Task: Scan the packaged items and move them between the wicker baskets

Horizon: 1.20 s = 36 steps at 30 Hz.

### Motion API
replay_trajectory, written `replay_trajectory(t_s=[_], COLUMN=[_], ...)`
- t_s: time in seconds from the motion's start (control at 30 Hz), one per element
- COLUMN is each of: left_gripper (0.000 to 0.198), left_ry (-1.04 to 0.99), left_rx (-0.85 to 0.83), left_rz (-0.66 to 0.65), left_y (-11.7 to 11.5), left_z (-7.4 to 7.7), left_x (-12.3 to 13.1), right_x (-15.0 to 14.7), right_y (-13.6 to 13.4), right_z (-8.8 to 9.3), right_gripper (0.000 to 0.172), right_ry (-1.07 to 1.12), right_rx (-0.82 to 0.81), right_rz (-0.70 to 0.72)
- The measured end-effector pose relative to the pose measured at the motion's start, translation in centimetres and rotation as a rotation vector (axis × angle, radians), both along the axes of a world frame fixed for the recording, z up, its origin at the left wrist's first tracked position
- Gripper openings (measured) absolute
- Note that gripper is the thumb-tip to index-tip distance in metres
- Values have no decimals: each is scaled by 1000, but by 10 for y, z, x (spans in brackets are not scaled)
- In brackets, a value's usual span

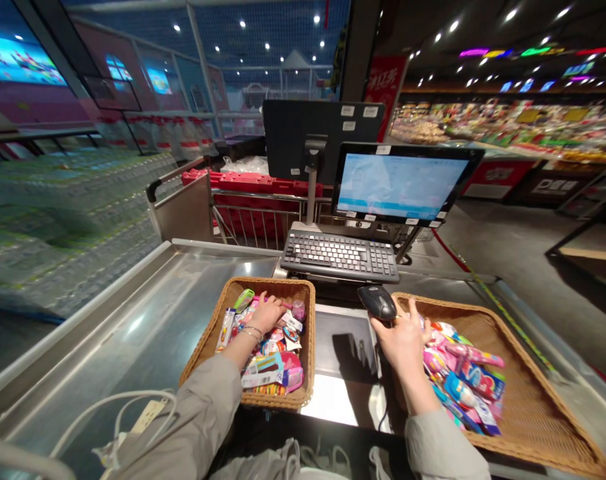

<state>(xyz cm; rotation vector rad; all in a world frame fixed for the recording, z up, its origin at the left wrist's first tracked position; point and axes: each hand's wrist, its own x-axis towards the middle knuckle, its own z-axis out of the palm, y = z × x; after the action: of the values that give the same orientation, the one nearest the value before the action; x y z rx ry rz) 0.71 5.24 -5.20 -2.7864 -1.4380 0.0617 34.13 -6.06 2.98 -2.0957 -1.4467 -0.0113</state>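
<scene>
My left hand (267, 315) reaches into the left wicker basket (221, 313), fingers curled down among several small colourful packaged items (273, 363); what they grip is hidden. A bracelet sits on that wrist. My right hand (404, 339) holds a black handheld barcode scanner (378, 303) above the dark scanner plate (340, 343) between the baskets. The right wicker basket (527, 400) holds more colourful packets (463, 380), just right of my right hand.
A keyboard (341, 255) and a lit screen (401, 185) stand behind the baskets on a steel checkout counter (147, 313). A red shopping trolley (253, 200) sits beyond. White cable (117, 413) lies at the near left. Shop shelves (507, 127) fill the far right.
</scene>
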Motion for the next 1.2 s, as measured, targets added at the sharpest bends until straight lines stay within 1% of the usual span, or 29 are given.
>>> replay_trajectory(t_s=[0.13, 0.27, 0.4, 0.53, 0.6, 0.73, 0.8, 1.0, 1.2], left_gripper=[18, 9, 11, 16, 15, 8, 6, 14, 19], left_ry=[3, -14, -20, -16, -21, -31, -39, -82, -174], left_rx=[26, 51, 71, 75, 80, 88, 92, 200, 296], left_rz=[2, 5, 22, 38, 40, 29, 25, 33, 96], left_y=[-1, -4, -8, -11, -13, -17, -19, -23, -32], left_z=[3, 3, 2, -1, -2, -1, 1, 12, 28], left_x=[-2, -5, -7, -7, -8, -8, -7, -5, 0], right_x=[-1, -2, -6, -9, -10, -11, -11, -13, -20], right_y=[1, 0, -2, -3, -5, -8, -10, -12, -14], right_z=[2, 2, -1, -5, -5, -5, -4, -3, -1], right_gripper=[42, 43, 45, 54, 57, 55, 55, 50, 39], right_ry=[17, 20, 3, -10, -15, -38, -42, -16, 0], right_rx=[-1, 6, 30, 62, 69, 74, 70, 61, 62], right_rz=[17, 22, 12, 13, 17, 22, 25, 38, 56])
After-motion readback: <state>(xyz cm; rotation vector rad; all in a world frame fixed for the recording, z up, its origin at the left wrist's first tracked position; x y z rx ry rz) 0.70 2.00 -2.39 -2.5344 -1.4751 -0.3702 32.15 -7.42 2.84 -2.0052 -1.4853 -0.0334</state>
